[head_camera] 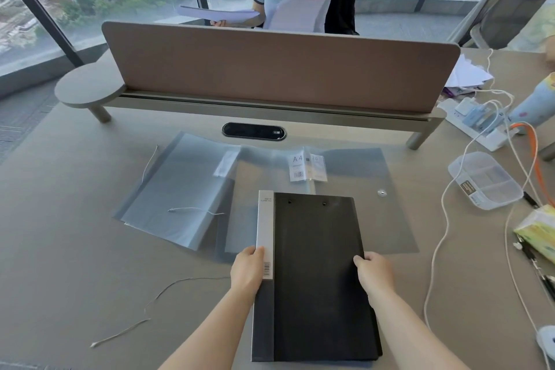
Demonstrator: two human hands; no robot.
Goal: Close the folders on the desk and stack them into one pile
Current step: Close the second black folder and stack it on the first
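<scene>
A closed black folder (315, 264) with a white label strip along its left edge lies in front of me, partly over a translucent grey folder (354, 183) with an A4 sticker and a snap button. My left hand (247, 269) grips the black folder's left edge at the label strip. On the folder's right edge sits my right hand (374, 272), gripping it too. Left of them lies another translucent folder (180, 189), tilted, with a thin elastic cord across it.
A brown divider screen (279, 69) stands across the desk, with a person handling papers behind it. At the right are a clear plastic box (483, 180), a power strip with white cables (477, 123) and a tissue pack (537, 231). A loose cord (156, 300) lies at the left front.
</scene>
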